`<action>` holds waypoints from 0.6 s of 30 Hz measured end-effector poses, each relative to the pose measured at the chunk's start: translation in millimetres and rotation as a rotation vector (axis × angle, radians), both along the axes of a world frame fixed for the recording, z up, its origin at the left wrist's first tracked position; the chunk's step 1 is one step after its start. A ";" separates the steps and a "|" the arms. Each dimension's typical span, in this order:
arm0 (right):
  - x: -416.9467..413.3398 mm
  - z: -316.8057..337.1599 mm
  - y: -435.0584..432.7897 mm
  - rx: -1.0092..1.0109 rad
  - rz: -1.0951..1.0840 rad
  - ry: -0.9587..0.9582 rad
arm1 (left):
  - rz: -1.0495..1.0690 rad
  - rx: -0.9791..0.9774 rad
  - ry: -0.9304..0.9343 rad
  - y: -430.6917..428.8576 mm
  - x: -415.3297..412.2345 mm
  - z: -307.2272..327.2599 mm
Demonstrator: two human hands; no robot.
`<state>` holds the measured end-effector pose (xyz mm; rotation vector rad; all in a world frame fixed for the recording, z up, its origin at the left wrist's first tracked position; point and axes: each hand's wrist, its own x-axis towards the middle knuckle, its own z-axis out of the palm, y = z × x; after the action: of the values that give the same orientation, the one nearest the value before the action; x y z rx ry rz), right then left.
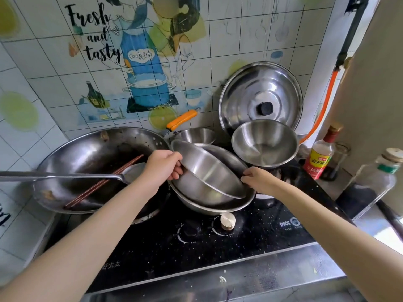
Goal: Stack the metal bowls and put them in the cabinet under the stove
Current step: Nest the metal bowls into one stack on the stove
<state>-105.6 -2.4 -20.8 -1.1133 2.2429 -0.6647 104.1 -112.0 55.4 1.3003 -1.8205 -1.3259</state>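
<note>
At the centre of the frame a tilted bowl (207,173) sits inside a wider, shallower bowl (209,205) on the black stove (196,249). The tilted one leans with its left rim high and its lower right rim down near the big bowl's edge. The left hand (164,165) grips that raised left rim, fingers curled over the edge and under the wall. The right hand (255,178) comes in from the lower right and pinches the rim at the right side with closed fingers; which of the two rims it holds cannot be told.

A third bowl (265,142) stands upright at centre right, just behind the right hand, apart from the stacked pair. A fourth, smaller bowl (197,135) shows behind the stack, partly hidden by it.

Left of centre a dark wok (87,162) rests on the stove, with chopsticks (104,182) lying across it and a long-handled ladle (65,175) reaching in from the left edge. A large steel lid (260,94) leans against the tiled wall at upper right, behind the third bowl. An orange handle (182,119) pokes up behind the small bowl. Two bottles (320,153) stand at the right edge. A brass knob (227,221) sits on the stove front below the stack.
</note>
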 end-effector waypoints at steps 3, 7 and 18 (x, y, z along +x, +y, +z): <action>-1.1 -4.5 0.3 0.009 -0.006 0.040 | -0.016 0.011 -0.038 -0.3 -4.4 -9.7; -4.2 -7.8 0.6 0.003 0.012 0.050 | -0.033 0.040 -0.070 -4.9 -4.7 -20.3; -6.8 -14.3 2.3 -0.049 0.024 0.108 | -0.246 -0.212 -0.607 -11.1 15.0 -35.6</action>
<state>-112.4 -0.1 -35.1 -1.2244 2.3113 -0.6673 119.1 -123.1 19.8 1.5013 -2.5212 -0.8604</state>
